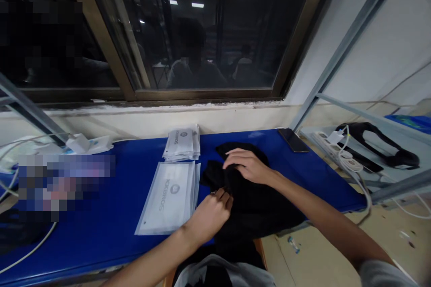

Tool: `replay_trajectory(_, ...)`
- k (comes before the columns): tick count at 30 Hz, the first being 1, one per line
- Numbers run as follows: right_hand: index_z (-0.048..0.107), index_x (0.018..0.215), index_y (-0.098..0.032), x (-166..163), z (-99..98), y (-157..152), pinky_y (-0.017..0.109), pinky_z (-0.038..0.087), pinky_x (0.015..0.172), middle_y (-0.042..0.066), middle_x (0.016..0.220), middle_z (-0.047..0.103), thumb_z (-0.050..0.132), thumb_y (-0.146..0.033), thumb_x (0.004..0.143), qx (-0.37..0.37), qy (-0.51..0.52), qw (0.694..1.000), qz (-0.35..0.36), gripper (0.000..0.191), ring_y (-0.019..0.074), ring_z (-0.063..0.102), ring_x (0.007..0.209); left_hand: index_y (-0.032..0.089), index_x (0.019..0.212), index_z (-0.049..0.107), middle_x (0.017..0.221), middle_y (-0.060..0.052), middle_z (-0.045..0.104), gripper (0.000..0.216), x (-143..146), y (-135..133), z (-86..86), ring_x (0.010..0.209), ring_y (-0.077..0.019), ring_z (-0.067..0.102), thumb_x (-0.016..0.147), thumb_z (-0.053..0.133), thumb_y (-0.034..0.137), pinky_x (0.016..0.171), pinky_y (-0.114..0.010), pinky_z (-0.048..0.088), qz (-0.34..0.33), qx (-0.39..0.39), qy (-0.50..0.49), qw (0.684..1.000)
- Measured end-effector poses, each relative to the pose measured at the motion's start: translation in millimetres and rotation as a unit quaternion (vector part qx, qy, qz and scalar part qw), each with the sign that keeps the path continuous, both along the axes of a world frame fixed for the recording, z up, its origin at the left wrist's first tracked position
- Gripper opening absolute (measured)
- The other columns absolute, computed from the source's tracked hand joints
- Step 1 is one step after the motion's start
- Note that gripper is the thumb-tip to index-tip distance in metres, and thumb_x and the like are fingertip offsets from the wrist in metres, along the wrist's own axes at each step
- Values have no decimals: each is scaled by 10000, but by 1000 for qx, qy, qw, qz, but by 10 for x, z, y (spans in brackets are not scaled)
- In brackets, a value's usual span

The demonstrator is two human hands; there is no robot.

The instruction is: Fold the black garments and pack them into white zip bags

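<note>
A black cloth garment lies bunched on the blue table, its near part hanging over the front edge toward my lap. My left hand has its fingers curled closed on the left side of the garment. Just beyond it, my right hand arches over the cloth, fingers bent down and gripping a raised fold; its thumb is mostly hidden. To the left of the garment lies a stack of large frosted zip bags with printed lettering. Behind these sits a pile of smaller frosted bags.
The blue table stands against a wall below a dark window. A phone lies at the back right. Metal posts flank the table. Right of it are a power strip, cables and a black strap-like item; chargers sit left.
</note>
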State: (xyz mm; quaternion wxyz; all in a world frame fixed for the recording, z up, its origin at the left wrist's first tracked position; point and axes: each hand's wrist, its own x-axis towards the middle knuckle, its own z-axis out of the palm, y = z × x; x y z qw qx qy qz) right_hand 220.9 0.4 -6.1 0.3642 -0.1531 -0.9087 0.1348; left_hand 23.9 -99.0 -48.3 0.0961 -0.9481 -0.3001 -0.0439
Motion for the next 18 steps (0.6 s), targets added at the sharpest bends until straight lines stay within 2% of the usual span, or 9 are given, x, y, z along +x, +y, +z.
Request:
replay_trajectory(1,712,1009,-202,-205,-61,115,364,509,933,42,965,761,450,-74,970,1,-25,1000,7,294,171,686,926,63,1096,684,1035,-118,708,207,10,-4,2,988,-257,650,918,579,57,814,-358,541,6,-7,5,1000)
replay_trajectory(4,729,1005,-182,-691,-330,336,328,468,871,56,970,760,518,-39,927,18,-172,985,23,266,175,668,903,77,1051,683,967,-98,693,171,6,-17,-25,913,-249,646,918,577,58,728,-349,539,19,-20,11,1000)
replay_trajectory(6,735,1032,-178,-845,-495,385,327,454,866,72,994,743,532,-11,902,29,-234,972,10,294,193,633,944,79,1029,677,943,-97,684,158,-19,-26,-39,890,-243,640,919,568,49,694,-337,530,23,-20,8,1000)
replay_trajectory(8,734,1056,-177,-882,-591,394,342,454,900,93,1054,715,541,-58,932,16,-230,973,-7,258,210,592,1004,91,993,668,923,-97,673,142,-52,-21,-29,897,-244,632,925,551,48,703,-334,530,28,-16,-9,999)
replay_trajectory(11,702,1119,-192,-855,-631,420,376,451,994,94,1141,680,590,-190,962,-78,-167,983,7,192,212,563,1076,97,1054,643,987,-119,651,178,-96,47,29,990,-279,614,934,519,56,826,-391,539,60,36,-53,996)
replay_trajectory(13,671,1152,-202,-844,-649,472,398,445,1037,75,1149,677,685,-241,900,-191,-100,976,15,255,207,580,1093,81,1163,607,1099,-155,626,267,-109,138,67,1077,-317,590,920,504,42,870,-434,531,81,83,-55,992)
replay_trajectory(14,665,1143,-200,-841,-667,510,405,450,1042,69,1134,685,735,-267,852,-260,-47,964,14,306,207,600,1086,72,1191,592,1131,-169,615,298,-110,191,77,1096,-327,583,913,495,31,872,-443,529,86,98,-44,991)
replay_trajectory(16,659,1087,-186,-821,-707,599,403,482,1014,67,1073,704,788,-337,783,-383,82,920,-3,364,203,644,1040,69,1155,601,1111,-172,617,284,-111,305,84,1074,-323,592,909,469,14,855,-437,533,86,99,-16,991)
replay_trajectory(18,643,1033,-179,-755,-705,687,371,523,948,62,999,709,766,-428,792,-439,191,878,-28,368,185,667,971,80,1066,626,1040,-154,633,251,-125,419,96,1023,-307,607,909,447,-1,876,-447,531,82,83,-1,993)
